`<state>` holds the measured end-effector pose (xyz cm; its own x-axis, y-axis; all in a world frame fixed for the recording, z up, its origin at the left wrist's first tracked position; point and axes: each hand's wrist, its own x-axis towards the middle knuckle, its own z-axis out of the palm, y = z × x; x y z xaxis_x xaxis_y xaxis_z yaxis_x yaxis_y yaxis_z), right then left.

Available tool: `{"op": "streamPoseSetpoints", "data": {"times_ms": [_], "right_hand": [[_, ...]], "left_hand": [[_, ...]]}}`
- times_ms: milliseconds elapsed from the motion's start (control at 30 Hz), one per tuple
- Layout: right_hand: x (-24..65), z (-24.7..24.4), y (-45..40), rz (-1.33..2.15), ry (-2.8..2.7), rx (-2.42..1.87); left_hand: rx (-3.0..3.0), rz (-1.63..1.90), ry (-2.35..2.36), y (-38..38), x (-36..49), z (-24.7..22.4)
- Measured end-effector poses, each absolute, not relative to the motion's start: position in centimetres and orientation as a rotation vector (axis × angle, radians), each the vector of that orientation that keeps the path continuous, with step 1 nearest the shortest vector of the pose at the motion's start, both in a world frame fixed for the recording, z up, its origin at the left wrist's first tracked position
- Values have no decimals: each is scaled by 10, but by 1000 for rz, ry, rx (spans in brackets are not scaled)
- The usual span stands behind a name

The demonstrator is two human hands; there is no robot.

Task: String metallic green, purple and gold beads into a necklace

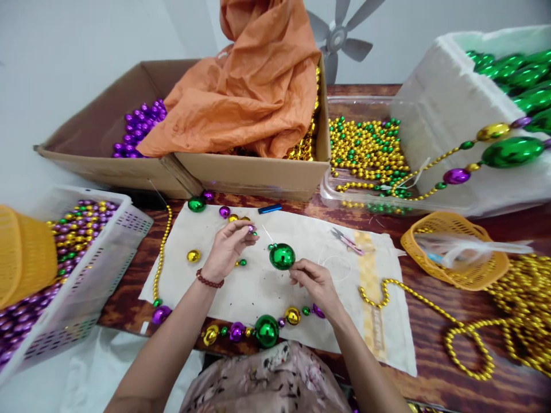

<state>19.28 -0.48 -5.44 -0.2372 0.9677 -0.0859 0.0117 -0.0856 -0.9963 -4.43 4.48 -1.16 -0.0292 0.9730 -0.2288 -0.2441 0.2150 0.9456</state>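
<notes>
Bench [434, 344]: dark red-brown, wood-grained, with a white sheet [262, 292] spread over it; pale wall [86, 34] behind and one fan [338, 39] past the far edge. Cardboard box [258, 175], one, at the bench's far edge (orange cloth [241, 109] heaped over it). Clear tub [329, 195], one, right of it. Foam box [434, 126], one, at the far right corner. White basket [107, 264], one, at the left edge. Large green balls, three: a held ball [282, 256] above mid-sheet, a corner ball [197, 204] by the sheet's far left corner, a strand ball [267, 331] near the bench's near edge. Snips [348, 241], one pair, toward the sheet's far right corner. Left hand [230, 244]: raised over the sheet, thumb and finger pinching a small purple bead [251, 229]. Right hand [312, 281]: back upward, reaching inward, fingertips pinched narrow at the held ball's near right edge (on ball or thread, cannot tell).
</notes>
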Motion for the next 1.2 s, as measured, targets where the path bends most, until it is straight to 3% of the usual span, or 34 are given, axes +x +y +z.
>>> {"op": "streamPoseSetpoints", "data": {"times_ms": [233,1200], "right_hand": [[204,-48,-9,1401,-1547,-1104],[208,-55,-12,1351,-1598,-1207]], "left_hand": [[411,1210,890,40,-38,-7],[584,1171,1041,19,-18,-12]]}}
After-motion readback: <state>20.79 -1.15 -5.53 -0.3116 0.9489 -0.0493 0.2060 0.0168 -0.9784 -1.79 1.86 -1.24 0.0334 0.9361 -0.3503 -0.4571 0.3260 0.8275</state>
